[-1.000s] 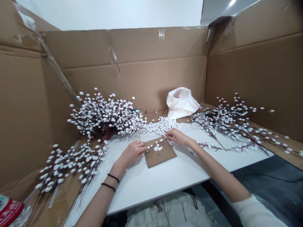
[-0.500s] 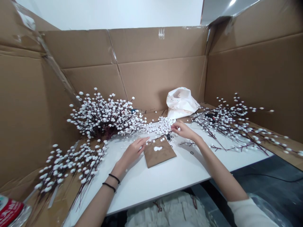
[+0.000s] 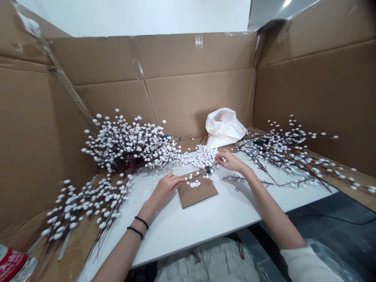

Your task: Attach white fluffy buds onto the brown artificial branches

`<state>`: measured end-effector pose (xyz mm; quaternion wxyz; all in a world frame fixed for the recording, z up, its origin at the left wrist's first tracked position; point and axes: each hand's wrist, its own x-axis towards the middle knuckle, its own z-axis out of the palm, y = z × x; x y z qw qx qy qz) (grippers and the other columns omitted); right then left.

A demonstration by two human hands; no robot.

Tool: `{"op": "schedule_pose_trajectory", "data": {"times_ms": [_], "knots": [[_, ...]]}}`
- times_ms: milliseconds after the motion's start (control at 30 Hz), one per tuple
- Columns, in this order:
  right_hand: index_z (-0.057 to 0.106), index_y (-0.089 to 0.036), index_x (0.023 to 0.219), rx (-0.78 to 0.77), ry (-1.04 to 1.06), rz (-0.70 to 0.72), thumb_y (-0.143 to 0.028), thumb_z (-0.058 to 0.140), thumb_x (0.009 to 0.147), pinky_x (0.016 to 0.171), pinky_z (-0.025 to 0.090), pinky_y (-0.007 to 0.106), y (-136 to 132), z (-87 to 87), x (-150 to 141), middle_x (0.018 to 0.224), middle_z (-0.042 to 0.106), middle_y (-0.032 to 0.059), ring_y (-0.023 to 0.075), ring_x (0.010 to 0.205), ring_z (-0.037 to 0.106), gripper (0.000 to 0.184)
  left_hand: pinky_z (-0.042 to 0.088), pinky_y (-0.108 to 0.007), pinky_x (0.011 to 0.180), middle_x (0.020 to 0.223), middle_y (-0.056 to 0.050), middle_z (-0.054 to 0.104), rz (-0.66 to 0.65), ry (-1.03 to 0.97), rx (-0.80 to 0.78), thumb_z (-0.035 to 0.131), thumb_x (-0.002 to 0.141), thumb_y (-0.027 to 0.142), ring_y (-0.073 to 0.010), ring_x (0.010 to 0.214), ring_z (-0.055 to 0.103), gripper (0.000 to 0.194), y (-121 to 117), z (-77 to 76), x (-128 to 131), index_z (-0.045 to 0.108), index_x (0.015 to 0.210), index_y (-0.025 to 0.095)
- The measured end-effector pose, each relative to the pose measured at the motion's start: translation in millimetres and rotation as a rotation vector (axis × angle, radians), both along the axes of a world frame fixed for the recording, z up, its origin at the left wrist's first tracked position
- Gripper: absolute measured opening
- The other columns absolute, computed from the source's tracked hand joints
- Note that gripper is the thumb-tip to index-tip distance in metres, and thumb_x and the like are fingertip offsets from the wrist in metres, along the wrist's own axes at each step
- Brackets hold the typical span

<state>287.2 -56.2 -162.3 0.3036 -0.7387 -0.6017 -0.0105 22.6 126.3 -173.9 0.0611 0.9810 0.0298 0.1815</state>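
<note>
A thin dark branch with white berries (image 3: 192, 179) lies slantwise over a brown square board (image 3: 199, 196). My left hand (image 3: 166, 188) is closed on its left end, fingers pinched together. At the other end, my right hand (image 3: 229, 161) is closed in a pinch where the stem meets its fingertips. Some berries cover the white patch on the board, so I cannot tell whether they touch it. Just behind the branch is a heap of loose white berries (image 3: 204, 155). A small clump of black rings (image 3: 208, 170) sits below the right fingers.
Bushy berry branches (image 3: 126, 145) stand at the back left, with more (image 3: 88, 203) at the left edge. Others (image 3: 282, 149) spread across the right. A white plastic bag (image 3: 225, 127) rests against the cardboard wall (image 3: 190, 90). One black ring (image 3: 237, 189) lies on the white table (image 3: 176, 231).
The branch has come down over the white patch on the board. My left fingers have closed around its end, and my right hand has shifted slightly to the right.
</note>
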Motion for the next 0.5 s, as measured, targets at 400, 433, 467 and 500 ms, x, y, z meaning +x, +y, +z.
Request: {"op": "schedule_pose_trajectory", "data": {"times_ms": [400, 433, 467, 500], "knots": [[0.063, -0.017, 0.074, 0.009, 0.004, 0.001, -0.024, 0.049, 0.08, 0.071, 0.032, 0.028, -0.3, -1.4, 1.4, 0.074, 0.063, 0.0051, 0.0201, 0.081, 0.046, 0.017, 0.042, -0.028, 0.078, 0.096, -0.003, 0.067, -0.008, -0.049, 0.057, 0.038, 0.09, 0.023, -0.0157, 0.087, 0.056, 0.028, 0.4, -6.8, 1.2, 0.063, 0.101, 0.023], [0.063, -0.017, 0.074, 0.024, 0.007, -0.01, -0.024, 0.048, 0.081, 0.072, 0.032, 0.028, -0.7, -0.6, 1.5, 0.074, 0.063, 0.0051, 0.0201, 0.081, 0.046, 0.017, 0.042, -0.028, 0.078, 0.096, -0.003, 0.067, 0.0, -0.059, 0.031, 0.037, 0.09, 0.024, -0.0157, 0.087, 0.056, 0.028, 0.2, -6.2, 0.9, 0.062, 0.102, 0.023], [0.062, -0.017, 0.074, 0.04, 0.006, -0.024, -0.024, 0.047, 0.081, 0.072, 0.031, 0.029, -1.1, 0.4, 1.4, 0.075, 0.063, 0.0052, 0.0202, 0.082, 0.046, 0.018, 0.043, -0.028, 0.079, 0.097, -0.003, 0.067, 0.007, -0.067, 0.003, 0.037, 0.09, 0.024, -0.0156, 0.087, 0.056, 0.028, -0.1, -5.8, 0.7, 0.062, 0.103, 0.023], [0.062, -0.017, 0.074, 0.057, -0.001, -0.041, -0.023, 0.046, 0.081, 0.073, 0.031, 0.029, -1.4, 1.5, 1.1, 0.074, 0.063, 0.0053, 0.0203, 0.083, 0.046, 0.018, 0.043, -0.028, 0.079, 0.098, -0.003, 0.067, 0.01, -0.075, -0.024, 0.037, 0.09, 0.024, -0.0155, 0.087, 0.056, 0.029, -0.4, -5.7, 0.6, 0.062, 0.104, 0.023]]}}
